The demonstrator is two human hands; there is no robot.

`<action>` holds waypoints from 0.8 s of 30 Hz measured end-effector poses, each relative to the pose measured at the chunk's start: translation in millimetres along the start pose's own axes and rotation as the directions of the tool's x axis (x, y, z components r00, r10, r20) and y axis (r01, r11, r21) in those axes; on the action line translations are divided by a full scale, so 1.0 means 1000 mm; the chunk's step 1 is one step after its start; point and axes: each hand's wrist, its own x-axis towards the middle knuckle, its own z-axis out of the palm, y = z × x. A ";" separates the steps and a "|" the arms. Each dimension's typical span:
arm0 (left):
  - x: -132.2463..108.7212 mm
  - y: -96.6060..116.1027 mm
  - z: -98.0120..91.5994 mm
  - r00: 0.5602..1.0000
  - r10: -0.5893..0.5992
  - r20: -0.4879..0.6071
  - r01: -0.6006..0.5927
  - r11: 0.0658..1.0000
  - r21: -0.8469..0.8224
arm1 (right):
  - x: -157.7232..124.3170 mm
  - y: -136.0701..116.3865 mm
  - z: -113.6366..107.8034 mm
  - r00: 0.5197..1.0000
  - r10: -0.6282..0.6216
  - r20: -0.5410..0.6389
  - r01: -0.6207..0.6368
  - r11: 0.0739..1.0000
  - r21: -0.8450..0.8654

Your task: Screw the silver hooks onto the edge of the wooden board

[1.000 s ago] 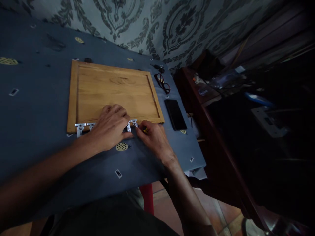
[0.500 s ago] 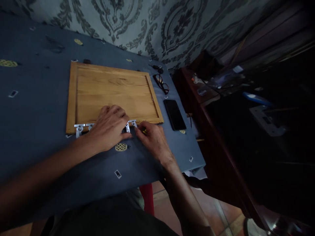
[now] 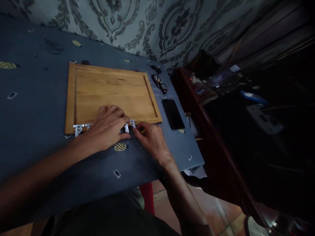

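A framed wooden panel (image 3: pixel 110 88) lies flat on the table, with silver metal brackets (image 3: pixel 78 128) along its near edge. My left hand (image 3: pixel 108 126) bends over that edge, its fingers and thumb closed around one metal bracket (image 3: pixel 126 128), part of which shows between them. Just to its right, my right hand (image 3: pixel 152 139) pinches a small tool, apparently a screwdriver (image 3: pixel 143 131), with a bit of yellow and black showing. Most of the tool is hidden in the fingers, close to another bracket (image 3: pixel 132 123) at the panel's edge.
A black phone (image 3: pixel 173 114), eyeglasses (image 3: pixel 159 84) and keys (image 3: pixel 156 68) lie right of the panel. The table has a blue patterned cloth (image 3: pixel 36 124). Behind hangs a patterned curtain (image 3: pixel 115 23). At right stands dark furniture (image 3: pixel 221 147) with a metal plate (image 3: pixel 264 119) on it.
The whole view has shifted slightly. Both hands stay at the same places on the panel's near edge, with no clear change in their grip.
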 end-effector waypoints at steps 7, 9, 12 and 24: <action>-0.005 -0.010 -0.020 0.999 -0.026 0.045 0.024 0.999 0.038 | -0.008 0.005 -0.006 0.996 -0.015 -0.084 0.019 0.999 0.047; -0.009 -0.015 -0.022 0.999 -0.032 0.041 0.031 0.999 0.025 | -0.014 0.008 -0.009 0.991 -0.043 -0.128 0.051 0.996 0.068; -0.014 -0.019 -0.019 0.999 -0.017 0.031 0.017 1.000 -0.011 | -0.021 0.013 -0.010 0.981 -0.114 -0.157 0.130 0.987 0.095; -0.021 -0.021 0.004 0.997 0.034 -0.063 -0.035 0.999 -0.016 | -0.027 -0.004 0.022 0.984 -0.132 -0.119 0.123 0.989 -0.084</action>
